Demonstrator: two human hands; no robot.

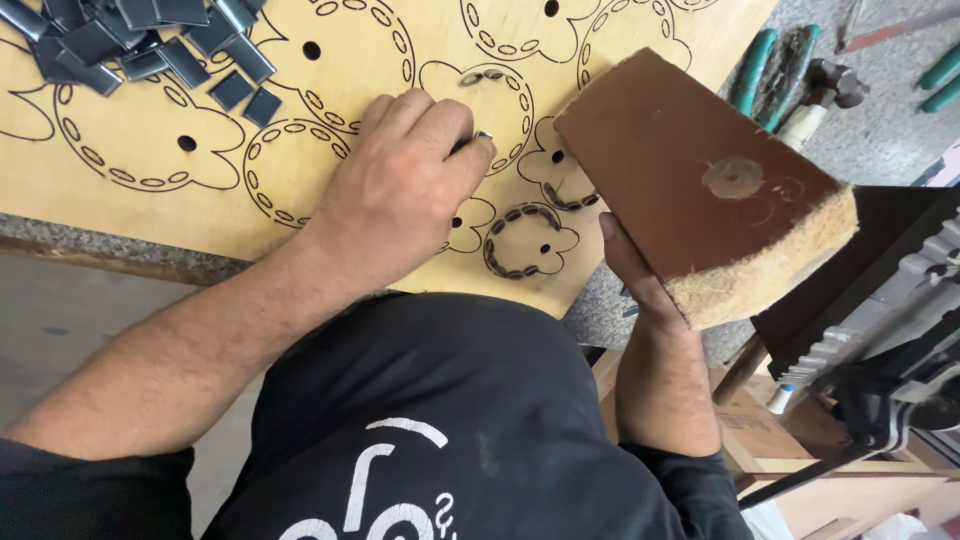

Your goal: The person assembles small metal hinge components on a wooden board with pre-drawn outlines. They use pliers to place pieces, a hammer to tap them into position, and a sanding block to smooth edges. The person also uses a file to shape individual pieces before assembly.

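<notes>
So this is a plywood die board (330,215) with flower-ish outlines cut as rows of slots, and the work is getting small metal strips into them. The left hand (400,190) is curled, fingertips pinched on a little dark metal piece (482,135), right at a slot of the flower outline near the board's middle. The right hand (640,285) grips a chunky brown wooden block (700,185) from below, held tilted just off the near right edge of the board.

Progress-wise I'd say early: only the small flower (525,240) by the near edge looks filled with dark strips, plus a couple of bits higher up. The big outlines look empty, and there's a whole pile of metal pieces (150,45) waiting at the far left corner.
</notes>
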